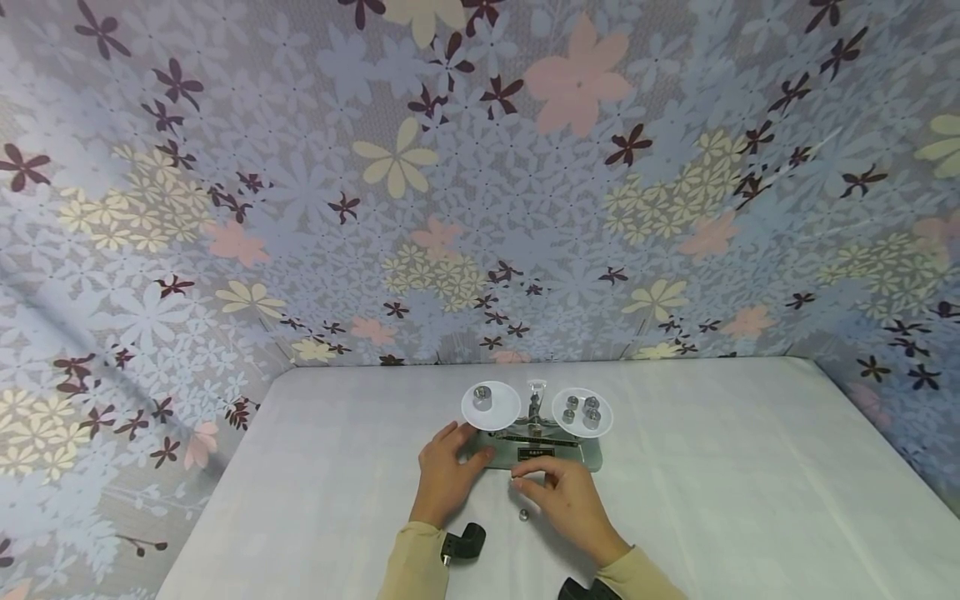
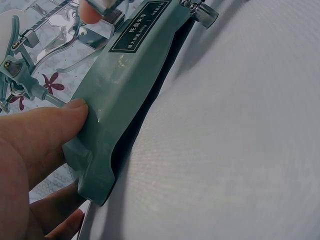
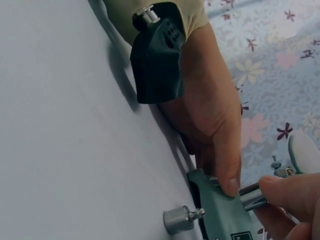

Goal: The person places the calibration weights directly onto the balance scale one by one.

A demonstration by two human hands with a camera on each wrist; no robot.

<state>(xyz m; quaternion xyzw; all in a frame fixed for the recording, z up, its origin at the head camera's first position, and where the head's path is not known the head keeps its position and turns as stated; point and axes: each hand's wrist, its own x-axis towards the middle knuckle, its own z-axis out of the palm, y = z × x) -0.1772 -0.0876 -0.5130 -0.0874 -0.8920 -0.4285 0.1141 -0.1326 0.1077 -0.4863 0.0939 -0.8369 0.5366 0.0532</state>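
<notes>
A green-based balance scale [image 1: 540, 460] with two white pans stands on the table. My left hand [image 1: 444, 477] grips the left end of its base; in the left wrist view the thumb [image 2: 70, 117] lies on top and the other fingers are round the end. My right hand [image 1: 570, 504] pinches a shiny metal cylinder weight [image 3: 253, 197] between thumb and fingertips, close in front of the base. Another knobbed weight [image 1: 524, 515] is on the table between the hands. The left pan [image 1: 502, 415] bears a metal weight [image 1: 482, 397]; several smaller weights [image 1: 592, 418] sit on the right pan [image 1: 598, 397].
White cloth covers the table [image 1: 337, 467]. Behind it and at both sides rises flower-patterned fabric [image 1: 480, 208]. A dark camera [image 1: 468, 542] is strapped at the left wrist, and another [image 1: 585, 590] at the right.
</notes>
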